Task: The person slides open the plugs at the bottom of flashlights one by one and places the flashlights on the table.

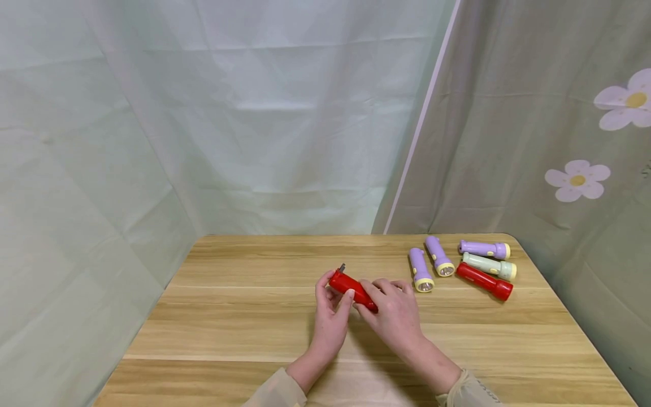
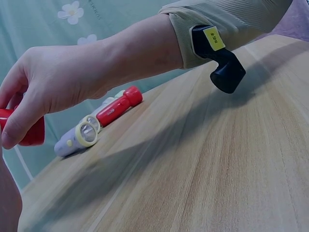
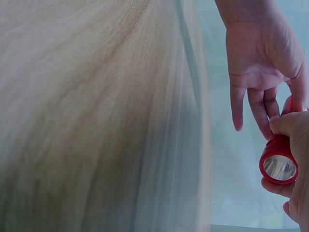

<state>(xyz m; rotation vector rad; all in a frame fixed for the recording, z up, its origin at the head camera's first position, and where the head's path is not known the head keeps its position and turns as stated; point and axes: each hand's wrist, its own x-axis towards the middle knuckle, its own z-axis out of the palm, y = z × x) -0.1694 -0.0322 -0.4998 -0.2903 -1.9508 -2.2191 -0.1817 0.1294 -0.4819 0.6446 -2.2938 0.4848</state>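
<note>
Apparently I'm midway: my left hand (image 1: 331, 323) pinches and my right hand (image 1: 395, 314) grips the red flashlight (image 1: 352, 287) above the table (image 1: 229, 316), dark tail piece (image 1: 342, 268) out, not yet set down, while five other flashlights (image 1: 485, 281) lie rightward.

A wood-grain table (image 1: 229, 316) with rounded far corners and light and brown streaks running across it serves as the work surface. Behind the table hangs a pale green fabric sheet (image 1: 285, 124), creased in a loose grid of folds. Another creased pale sheet (image 1: 66, 226) slopes along the table's left side. To the table's right hangs a grey-green curtain (image 1: 488, 141) printed with white five-petalled flowers (image 1: 577, 181) with yellow centres. A thin pale strip (image 1: 423, 113) slants down to the table's far edge. Diffuse light leaves soft shadows on the table.
</note>
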